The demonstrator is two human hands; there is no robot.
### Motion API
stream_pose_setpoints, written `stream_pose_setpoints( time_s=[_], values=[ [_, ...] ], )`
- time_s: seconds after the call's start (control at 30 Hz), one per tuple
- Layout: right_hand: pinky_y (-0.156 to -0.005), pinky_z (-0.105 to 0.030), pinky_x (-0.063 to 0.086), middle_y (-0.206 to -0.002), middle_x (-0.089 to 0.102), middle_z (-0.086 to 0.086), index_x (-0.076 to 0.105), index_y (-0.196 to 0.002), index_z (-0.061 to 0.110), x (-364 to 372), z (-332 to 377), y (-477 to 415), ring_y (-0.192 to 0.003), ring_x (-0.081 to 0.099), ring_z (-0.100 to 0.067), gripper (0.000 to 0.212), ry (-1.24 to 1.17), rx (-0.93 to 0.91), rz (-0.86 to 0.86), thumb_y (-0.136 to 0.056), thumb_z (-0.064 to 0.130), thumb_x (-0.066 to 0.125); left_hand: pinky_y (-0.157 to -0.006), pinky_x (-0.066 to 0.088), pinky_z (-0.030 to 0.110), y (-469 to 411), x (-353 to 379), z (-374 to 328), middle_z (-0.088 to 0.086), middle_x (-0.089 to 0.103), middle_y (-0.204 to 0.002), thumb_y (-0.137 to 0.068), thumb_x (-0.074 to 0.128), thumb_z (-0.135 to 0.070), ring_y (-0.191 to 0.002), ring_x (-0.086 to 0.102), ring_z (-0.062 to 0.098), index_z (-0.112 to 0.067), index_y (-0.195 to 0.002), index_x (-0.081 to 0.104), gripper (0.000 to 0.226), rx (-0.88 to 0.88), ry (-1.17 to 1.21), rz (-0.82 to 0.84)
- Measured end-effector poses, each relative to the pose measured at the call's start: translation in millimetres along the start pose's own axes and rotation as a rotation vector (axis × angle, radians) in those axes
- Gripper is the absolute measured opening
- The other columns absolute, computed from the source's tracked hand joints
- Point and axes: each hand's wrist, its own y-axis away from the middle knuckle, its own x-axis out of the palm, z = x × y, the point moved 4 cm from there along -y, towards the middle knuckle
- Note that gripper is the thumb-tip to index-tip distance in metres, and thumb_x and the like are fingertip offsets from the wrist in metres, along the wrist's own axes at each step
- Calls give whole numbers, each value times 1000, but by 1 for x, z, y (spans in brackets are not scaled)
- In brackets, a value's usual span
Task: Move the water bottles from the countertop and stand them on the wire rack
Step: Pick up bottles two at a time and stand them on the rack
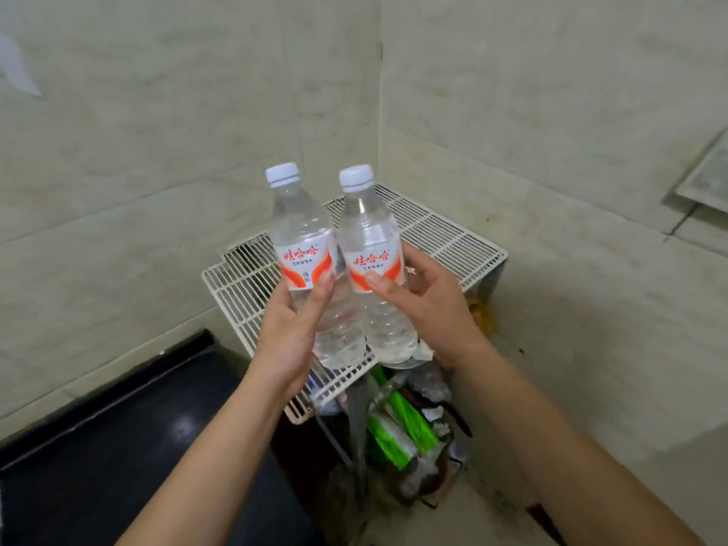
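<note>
Pale marbled wall tiles (pixel 157 132) meet in a corner of the room, and a white wire rack (pixel 445 238) sits pushed into that corner, its flat grid top bare along the back and right edges. A glossy black countertop (pixel 118 447) runs along the left wall, its end reaching the rack's near-left corner. Below the rack's near edge lies a heap of crumpled wrappers, some bright green and white (pixel 398 435), on a stained floor.

A person's two bare forearms reach in from the bottom of the scene. The left hand (pixel 291 333) wraps around the lower body of one clear plastic water bottle with a white screw cap (pixel 305 230), thumb pressed against the label. The right hand (pixel 425 301) clasps a second clear plastic bottle of the same make (pixel 370 238), thumb laid across its label and fingers curled behind. Both bottles are held upright, tilted slightly left, side by side and just touching, above the near-left part of the rack top; whether their bases rest on the grid cannot be told.

Each white label carries three red Chinese characters, 娃哈哈, over an orange-red swoosh; the smaller print beneath is too fine to read.
</note>
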Motion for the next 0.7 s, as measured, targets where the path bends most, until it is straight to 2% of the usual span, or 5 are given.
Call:
stream_pose_setpoints(
  time_s=[0.07, 0.17, 0.4, 0.53, 0.7],
  values=[
    [-96, -49, 58, -120, 75, 4, 68, -126, 30, 3, 4, -32, -112, 71, -18, 45, 112, -12, 40, -84, 33, 83, -93, 59, 37, -28, 1, -1, 2, 71, -129, -86, 61, -48, -116, 70, 17, -17, -140, 55, 63, 23, -45, -23],
    [-94, -45, 60, -118, 75, 11, 67, -121, 38, 5, 6, -74, -110, 71, -10, 51, 192, 23, 89, -74, 48, 82, -103, 52, 44, -64, -6, -3, -3, 69, -133, -88, 50, -65, -122, 66, 15, -27, -144, 52, 68, -2, -67, -38],
    [-88, -31, 60, -121, 72, 5, 61, -128, 26, 7, -14, -165, -105, 73, -11, 53, 260, 10, 237, -82, 22, 86, -94, 56, 32, -132, -31, -1, -2, 72, -127, -82, 67, -54, -115, 70, 13, -22, -138, 56, 65, 45, -180, -102],
    [-99, -47, 57, -125, 69, 5, 56, -130, 24, 11, -33, -224, -114, 69, -16, 71, 369, -38, 330, -70, 45, 89, -88, 56, 23, -174, -50, 7, 2, 72, -126, -82, 74, -38, -116, 69, 16, -16, -130, 60, 55, 85, -223, -186],
    [-100, -40, 55, -130, 68, 10, 52, -136, 26, 25, -48, -301, -118, 65, -9, 76, 377, -71, 403, -73, 46, 88, -93, 57, 39, -227, -61, 7, -1, 75, -120, -81, 73, -48, -111, 72, 15, -23, -131, 62, 57, 55, -317, -349]
  ],
)
